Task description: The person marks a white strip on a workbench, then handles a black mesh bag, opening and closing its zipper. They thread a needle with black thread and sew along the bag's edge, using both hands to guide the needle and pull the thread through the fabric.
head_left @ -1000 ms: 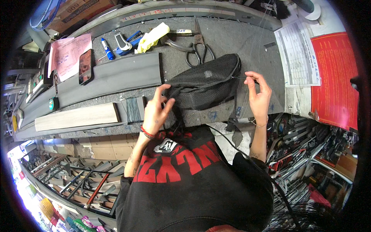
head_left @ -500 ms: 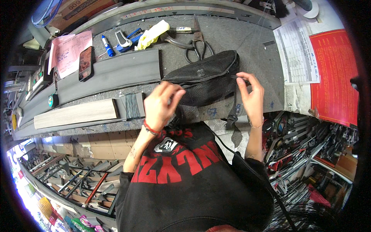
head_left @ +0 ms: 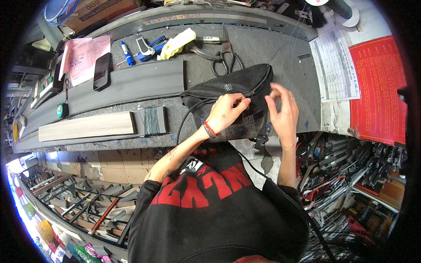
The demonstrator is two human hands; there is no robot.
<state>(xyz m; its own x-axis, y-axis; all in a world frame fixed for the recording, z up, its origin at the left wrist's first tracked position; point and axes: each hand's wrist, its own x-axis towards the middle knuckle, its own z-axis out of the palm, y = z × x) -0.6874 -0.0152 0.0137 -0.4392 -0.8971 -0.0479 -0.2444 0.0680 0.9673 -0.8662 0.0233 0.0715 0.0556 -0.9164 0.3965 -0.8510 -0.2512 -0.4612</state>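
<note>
A black mesh bag [head_left: 215,87] with a long zipped seam lies at the front of the grey work surface. My left hand [head_left: 227,108] rests over its front side, thumb and fingers pinched together at the seam; what they grip is too small to make out. At the bag's right end is my right hand [head_left: 283,104], its thumb and fingers curved but apart, with nothing visible between them. A black cord [head_left: 183,120] loops out from the bag's left side. Below the bag's right end hangs a black strap with a buckle [head_left: 260,142].
Behind the bag lie scissors [head_left: 227,59], a yellow cloth [head_left: 177,44] and a blue marker [head_left: 127,53]. To the left are a phone [head_left: 101,72], a tape measure [head_left: 62,109], grey strips [head_left: 144,76] and a pale wooden piece [head_left: 87,126]. Papers [head_left: 335,65] cover the right side.
My left hand has moved right along the bag's seam and now pinches there. The bag's opening looks narrower, and the cord on its left has come into view. My right hand has barely moved.
</note>
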